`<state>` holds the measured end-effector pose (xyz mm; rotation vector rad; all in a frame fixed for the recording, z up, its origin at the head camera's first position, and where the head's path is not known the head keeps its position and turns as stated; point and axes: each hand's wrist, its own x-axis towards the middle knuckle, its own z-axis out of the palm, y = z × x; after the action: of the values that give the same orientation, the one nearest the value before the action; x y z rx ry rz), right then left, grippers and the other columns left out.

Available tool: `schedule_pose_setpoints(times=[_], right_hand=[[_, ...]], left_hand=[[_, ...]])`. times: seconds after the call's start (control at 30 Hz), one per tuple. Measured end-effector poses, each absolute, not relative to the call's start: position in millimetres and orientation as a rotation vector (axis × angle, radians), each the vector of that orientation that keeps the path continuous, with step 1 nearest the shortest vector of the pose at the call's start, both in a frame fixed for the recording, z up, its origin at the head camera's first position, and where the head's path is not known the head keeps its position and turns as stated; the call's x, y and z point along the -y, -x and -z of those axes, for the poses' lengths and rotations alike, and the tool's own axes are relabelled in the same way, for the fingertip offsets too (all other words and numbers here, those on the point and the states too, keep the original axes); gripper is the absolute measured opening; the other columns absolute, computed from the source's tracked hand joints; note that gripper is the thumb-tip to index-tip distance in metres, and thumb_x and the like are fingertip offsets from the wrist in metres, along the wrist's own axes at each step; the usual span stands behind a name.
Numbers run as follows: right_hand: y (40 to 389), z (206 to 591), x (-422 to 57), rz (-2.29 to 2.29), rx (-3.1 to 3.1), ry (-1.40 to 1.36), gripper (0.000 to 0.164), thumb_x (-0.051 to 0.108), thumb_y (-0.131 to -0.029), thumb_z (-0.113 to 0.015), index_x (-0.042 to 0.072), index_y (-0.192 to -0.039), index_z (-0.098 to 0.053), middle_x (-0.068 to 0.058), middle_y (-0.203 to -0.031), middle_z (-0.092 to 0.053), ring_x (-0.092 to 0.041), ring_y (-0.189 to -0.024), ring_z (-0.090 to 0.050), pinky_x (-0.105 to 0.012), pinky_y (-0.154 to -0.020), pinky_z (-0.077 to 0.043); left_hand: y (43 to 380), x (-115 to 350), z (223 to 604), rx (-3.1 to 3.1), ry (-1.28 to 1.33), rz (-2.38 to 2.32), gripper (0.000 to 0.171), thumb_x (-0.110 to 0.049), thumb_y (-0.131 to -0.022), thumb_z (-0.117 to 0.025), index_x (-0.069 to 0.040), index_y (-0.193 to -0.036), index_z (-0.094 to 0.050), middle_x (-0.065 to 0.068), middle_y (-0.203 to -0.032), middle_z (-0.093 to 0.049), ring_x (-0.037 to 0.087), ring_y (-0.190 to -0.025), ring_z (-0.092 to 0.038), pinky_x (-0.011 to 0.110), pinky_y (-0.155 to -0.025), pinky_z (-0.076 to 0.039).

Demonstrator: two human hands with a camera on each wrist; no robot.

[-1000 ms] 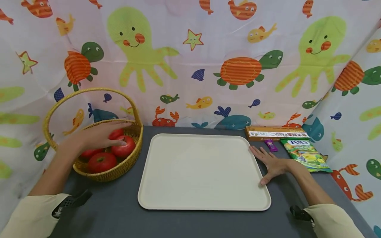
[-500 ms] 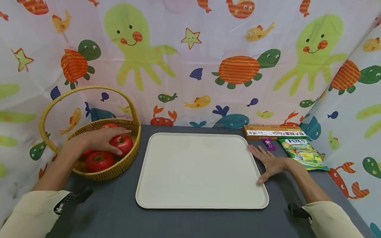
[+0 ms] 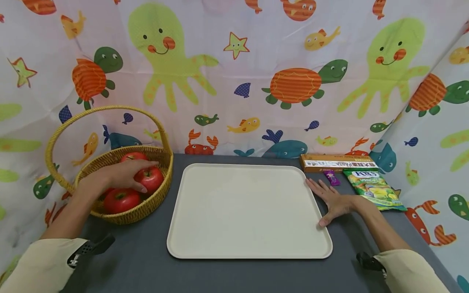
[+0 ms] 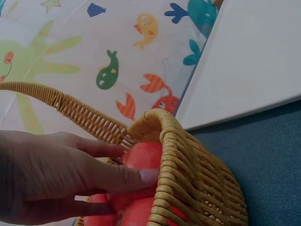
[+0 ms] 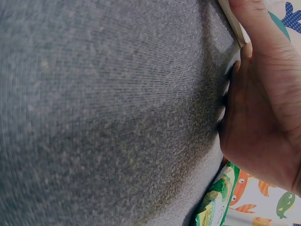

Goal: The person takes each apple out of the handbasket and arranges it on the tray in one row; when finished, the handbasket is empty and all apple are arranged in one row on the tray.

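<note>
In the head view a yellow wicker basket (image 3: 148, 209) with a tall handle stands at left, with several red apples inside. My left hand (image 3: 124, 175) reaches into it and grips a red apple (image 3: 152, 179) near the basket's right side. The left wrist view has the thumb on top of that apple (image 4: 143, 157) and fingers on its far side, next to the wicker rim. My right hand (image 3: 335, 203) lies with fingers spread along the right edge of a large cream tray (image 3: 249, 211), its thumb and fingertips at the rim.
Behind the right hand are a long brown box (image 3: 338, 163), a small purple wrapped sweet (image 3: 332, 178) and a green FOX'S bag (image 3: 373, 189). A sea-animal print curtain (image 3: 238, 89) hangs behind the dark grey table (image 3: 205, 274).
My left hand has sunk lower into the basket, and its fingers have closed round the apple. The right hand keeps its place at the tray's edge.
</note>
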<state>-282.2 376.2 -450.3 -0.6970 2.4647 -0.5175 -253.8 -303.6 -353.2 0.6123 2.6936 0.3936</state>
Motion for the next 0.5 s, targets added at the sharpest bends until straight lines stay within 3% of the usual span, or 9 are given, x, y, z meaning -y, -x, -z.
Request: schedule_pose_setpoints(times=[0.17, 0.5], right_hand=[[275.8, 442.0, -374.4, 0.497, -2.475, 0.712, 0.147, 0.062, -0.068, -0.089, 0.015, -0.168, 0.008, -0.026, -0.174, 0.008, -0.061, -0.155, 0.017, -0.086, -0.113, 0.011], [280.0, 451.7, -377.6, 0.557, -2.466, 0.742, 0.142, 0.056, -0.070, -0.089, 0.026, -0.168, 0.009, -0.019, -0.176, 0.011, -0.058, -0.155, 0.022, -0.086, -0.111, 0.016]], left_hand=[[258.0, 302.6, 353.4, -2.757, -0.567, -0.333, 0.093, -0.040, -0.081, -0.089, 0.003, -0.152, -0.047, 0.031, -0.149, -0.053, 0.052, -0.136, -0.048, 0.073, -0.108, -0.045], [256.6, 303.5, 358.3, -2.764, -0.523, -0.379, 0.097, -0.052, -0.076, -0.089, 0.000, -0.146, -0.048, 0.029, -0.140, -0.057, 0.048, -0.126, -0.053, 0.073, -0.100, -0.050]])
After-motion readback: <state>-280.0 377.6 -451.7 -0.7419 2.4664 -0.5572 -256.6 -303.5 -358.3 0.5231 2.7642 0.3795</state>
